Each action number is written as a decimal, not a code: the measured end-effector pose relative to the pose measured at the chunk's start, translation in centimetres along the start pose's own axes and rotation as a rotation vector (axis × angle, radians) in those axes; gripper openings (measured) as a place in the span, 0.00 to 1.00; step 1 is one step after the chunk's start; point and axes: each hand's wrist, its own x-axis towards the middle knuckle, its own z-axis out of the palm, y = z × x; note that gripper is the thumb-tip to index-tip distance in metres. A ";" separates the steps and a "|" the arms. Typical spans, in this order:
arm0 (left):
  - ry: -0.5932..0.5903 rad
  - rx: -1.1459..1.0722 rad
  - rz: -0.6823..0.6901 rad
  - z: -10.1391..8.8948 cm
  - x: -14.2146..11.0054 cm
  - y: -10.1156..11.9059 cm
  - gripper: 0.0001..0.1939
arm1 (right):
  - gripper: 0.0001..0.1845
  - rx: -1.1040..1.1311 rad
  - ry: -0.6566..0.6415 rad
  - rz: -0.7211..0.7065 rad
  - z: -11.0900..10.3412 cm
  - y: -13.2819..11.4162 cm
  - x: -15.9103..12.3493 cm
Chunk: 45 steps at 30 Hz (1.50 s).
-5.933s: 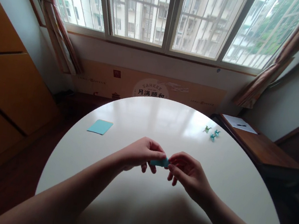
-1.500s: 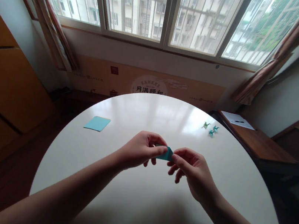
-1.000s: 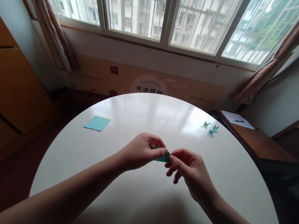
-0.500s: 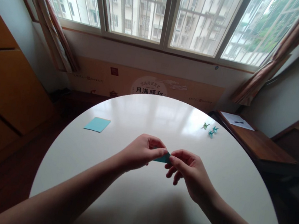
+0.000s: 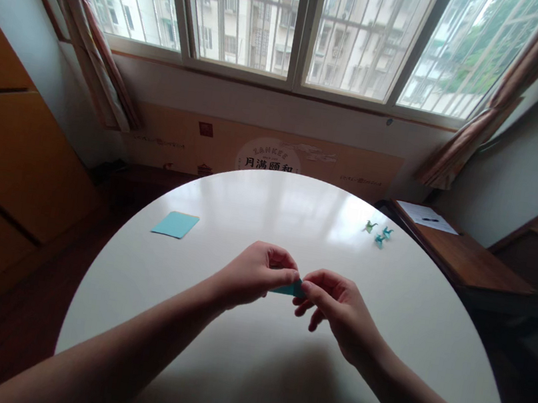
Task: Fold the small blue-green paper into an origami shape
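Because the folded blue paper (image 5: 285,289) looks so small, we pinch its left end in our left hand (image 5: 254,275) and its right end in our right hand (image 5: 344,309), probably for steadiness, over the table (image 5: 248,208).
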 end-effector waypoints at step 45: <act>-0.070 0.040 0.037 1.2 -0.7 -0.1 0.14 | 0.10 -0.085 -0.121 0.138 -0.2 -0.6 0.4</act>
